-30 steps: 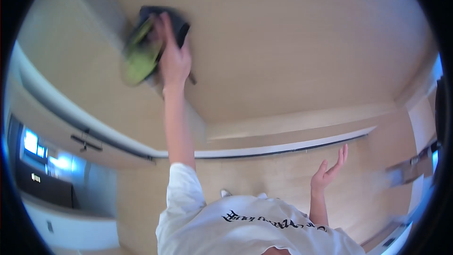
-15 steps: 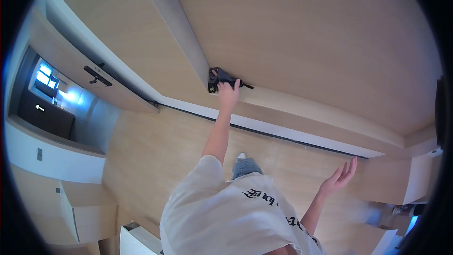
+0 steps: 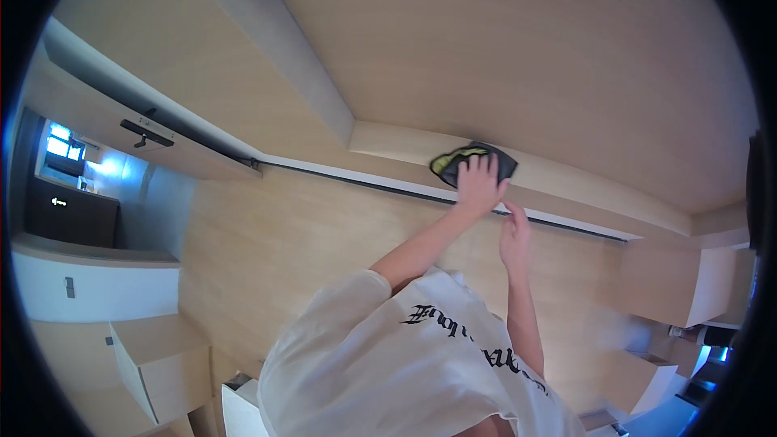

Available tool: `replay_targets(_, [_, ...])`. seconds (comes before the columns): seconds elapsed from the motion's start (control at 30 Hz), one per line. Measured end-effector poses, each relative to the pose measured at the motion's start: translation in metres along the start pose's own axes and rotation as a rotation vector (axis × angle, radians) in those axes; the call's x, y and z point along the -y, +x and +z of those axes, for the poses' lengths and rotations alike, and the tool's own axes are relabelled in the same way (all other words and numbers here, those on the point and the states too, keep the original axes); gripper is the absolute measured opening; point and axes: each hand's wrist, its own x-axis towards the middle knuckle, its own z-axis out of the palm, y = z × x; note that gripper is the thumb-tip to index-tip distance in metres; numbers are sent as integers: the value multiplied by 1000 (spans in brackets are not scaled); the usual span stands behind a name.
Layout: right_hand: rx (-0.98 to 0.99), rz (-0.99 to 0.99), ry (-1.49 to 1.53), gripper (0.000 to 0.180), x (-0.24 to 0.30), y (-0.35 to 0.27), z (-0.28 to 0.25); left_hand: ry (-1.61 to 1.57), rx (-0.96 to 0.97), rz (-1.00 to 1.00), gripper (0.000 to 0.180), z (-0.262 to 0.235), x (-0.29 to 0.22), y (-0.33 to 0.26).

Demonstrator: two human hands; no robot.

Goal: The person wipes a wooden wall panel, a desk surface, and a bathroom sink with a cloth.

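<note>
My left hand (image 3: pixel 479 186) lies over a dark grey, soft cloth-like piece with yellow-green patches (image 3: pixel 506 164), its fingers spread on the fabric and holding it. The piece rests at the pale wooden ledge (image 3: pixel 583 184), slightly blurred, and the thumb side of the hand reaches toward its right part. Just below and to the right, my right hand (image 3: pixel 514 239) is raised with nothing visible in it. Its fingers are extended and the fingertips come close to my left wrist; whether they touch it I cannot tell.
A wooden panel (image 3: pixel 526 57) rises behind the ledge, meeting a grey upright (image 3: pixel 267 40) at the left corner. A dark strip (image 3: pixel 364 182) runs along below. At far left stands a door with a black handle (image 3: pixel 146 132); open cabinets (image 3: pixel 174 368) are at lower left, a box-shaped cabinet (image 3: pixel 672 283) at right.
My left hand has moved right along the ledge from the corner, carrying the cloth-like piece, which looks more spread out. My right hand has come inward and up beside my left.
</note>
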Motion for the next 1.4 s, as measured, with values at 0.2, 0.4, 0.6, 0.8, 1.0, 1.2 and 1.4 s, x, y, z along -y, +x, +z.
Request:
replay_targets(0.2, [-80, -169, -49, 43, 26, 61, 45, -783, -26, 5, 30, -17, 59, 32])
replay_targets(0.4, [-143, -341, -485, 40, 15, 103, 149, -642, -359, -140, 38, -18, 151, 2])
replay_targets(0.6, [-17, -327, -269, 31, 50, 125, 160, -324, -307, -232, 48, -23, 207, -17])
replay_targets(0.8, [-483, 64, -690, 65, -22, 98, 65, 42, -212, -192, 59, -21, 213, -20])
replay_targets(1.0, [-723, 442, -980, 68, -143, 141, -135, 198, -105, -374, 70, -5, 181, 1])
replay_targets(1.2, [-652, 615, -842, 48, -179, 153, -202, 363, -21, -604, 73, -3, 242, 4])
replay_targets(1.4, [-702, 692, -862, 47, -264, 149, -326, 520, -21, -826, 75, 4, 201, 37])
